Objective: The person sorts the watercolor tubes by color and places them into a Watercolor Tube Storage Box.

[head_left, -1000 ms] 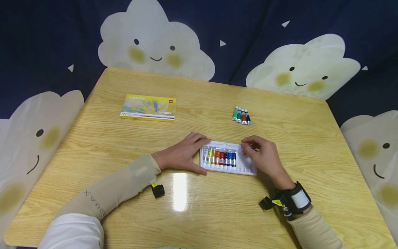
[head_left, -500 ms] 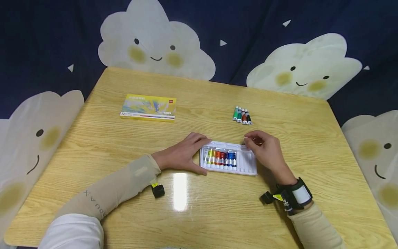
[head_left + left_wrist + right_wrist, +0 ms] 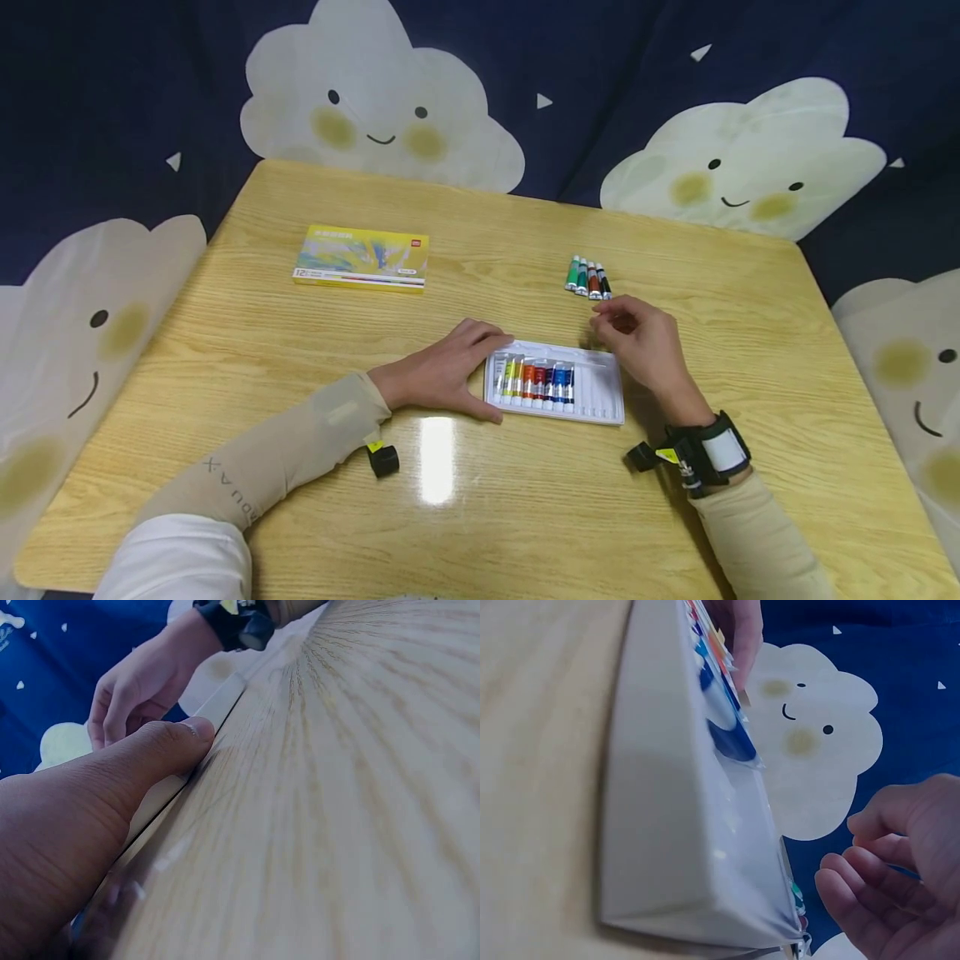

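A white plastic tray [image 3: 596,393] lies on the table with a row of small paint tubes [image 3: 534,383] in its left part; bare slots show at its right. My left hand [image 3: 446,367] holds the tray's left end, thumb [image 3: 180,742] along the near edge and fingers at the far edge. Above the tray's far right corner is my right hand [image 3: 643,346], its fingers loosely bent. In the right wrist view no object shows between those fingers [image 3: 870,877]. Just beyond it lie several loose paint tubes [image 3: 588,277], green, brown and black.
A yellow paint box [image 3: 362,260] lies flat at the back left of the wooden table [image 3: 510,508]. A dark blue curtain [image 3: 570,50] with cloud faces hangs behind the table. Small black cameras are strapped at both wrists.
My right hand has moved off the tray's far right edge, away from me and towards the loose tubes. The left hand keeps its hold on the tray. The head view has shifted slightly.
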`<state>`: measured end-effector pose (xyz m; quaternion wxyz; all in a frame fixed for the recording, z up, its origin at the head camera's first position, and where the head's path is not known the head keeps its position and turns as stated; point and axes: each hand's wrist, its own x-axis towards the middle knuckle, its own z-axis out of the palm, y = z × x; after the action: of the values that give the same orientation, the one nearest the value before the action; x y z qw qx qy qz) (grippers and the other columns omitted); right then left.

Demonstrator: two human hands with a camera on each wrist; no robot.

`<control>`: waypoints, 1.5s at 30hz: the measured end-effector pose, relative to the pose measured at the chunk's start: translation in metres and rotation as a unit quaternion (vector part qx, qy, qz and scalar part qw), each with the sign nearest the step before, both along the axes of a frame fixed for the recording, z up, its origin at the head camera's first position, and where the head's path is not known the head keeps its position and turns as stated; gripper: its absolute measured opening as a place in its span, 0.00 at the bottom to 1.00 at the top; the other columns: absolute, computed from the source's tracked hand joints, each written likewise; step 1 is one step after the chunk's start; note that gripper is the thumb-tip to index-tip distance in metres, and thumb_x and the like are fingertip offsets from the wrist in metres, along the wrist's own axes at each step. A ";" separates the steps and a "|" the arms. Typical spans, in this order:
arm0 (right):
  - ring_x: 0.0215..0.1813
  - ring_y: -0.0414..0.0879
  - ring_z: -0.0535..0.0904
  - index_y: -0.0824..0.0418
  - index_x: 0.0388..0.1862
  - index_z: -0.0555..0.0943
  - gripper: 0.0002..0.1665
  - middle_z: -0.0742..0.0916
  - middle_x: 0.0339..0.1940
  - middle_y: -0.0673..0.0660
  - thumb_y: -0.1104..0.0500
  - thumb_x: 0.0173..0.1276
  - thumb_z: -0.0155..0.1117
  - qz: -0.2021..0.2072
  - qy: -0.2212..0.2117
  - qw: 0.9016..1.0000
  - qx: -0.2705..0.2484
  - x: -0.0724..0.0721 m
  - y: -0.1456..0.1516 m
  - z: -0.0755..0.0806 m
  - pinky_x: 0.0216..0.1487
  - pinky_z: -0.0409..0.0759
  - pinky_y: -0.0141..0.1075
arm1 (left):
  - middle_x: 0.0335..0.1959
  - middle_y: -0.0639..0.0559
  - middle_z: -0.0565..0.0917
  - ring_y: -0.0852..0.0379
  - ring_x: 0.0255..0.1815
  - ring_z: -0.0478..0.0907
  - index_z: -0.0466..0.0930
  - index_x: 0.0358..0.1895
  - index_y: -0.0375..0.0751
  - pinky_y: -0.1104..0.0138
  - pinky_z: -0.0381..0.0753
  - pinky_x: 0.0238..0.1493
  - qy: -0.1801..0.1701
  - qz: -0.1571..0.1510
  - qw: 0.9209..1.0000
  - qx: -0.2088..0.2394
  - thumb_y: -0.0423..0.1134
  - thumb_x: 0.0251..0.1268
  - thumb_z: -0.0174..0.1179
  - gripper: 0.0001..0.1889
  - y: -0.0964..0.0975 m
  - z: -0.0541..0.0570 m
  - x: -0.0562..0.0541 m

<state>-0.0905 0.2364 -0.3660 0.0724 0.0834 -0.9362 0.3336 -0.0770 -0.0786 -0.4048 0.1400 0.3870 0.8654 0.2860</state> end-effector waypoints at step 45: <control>0.48 0.56 0.86 0.66 0.51 0.86 0.11 0.89 0.47 0.64 0.64 0.72 0.67 0.082 -0.011 0.990 0.111 -0.091 -0.008 0.004 0.53 0.87 0.53 | 0.78 0.48 0.64 0.51 0.77 0.60 0.57 0.82 0.44 0.56 0.68 0.78 0.005 -0.001 1.000 -0.003 0.72 0.50 0.72 0.60 0.001 0.000 0.000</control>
<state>-0.1820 0.2287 -0.3624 0.0245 0.1637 -0.9582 0.2332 -0.0766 -0.0778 -0.4047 0.1368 0.3889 0.8665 0.2815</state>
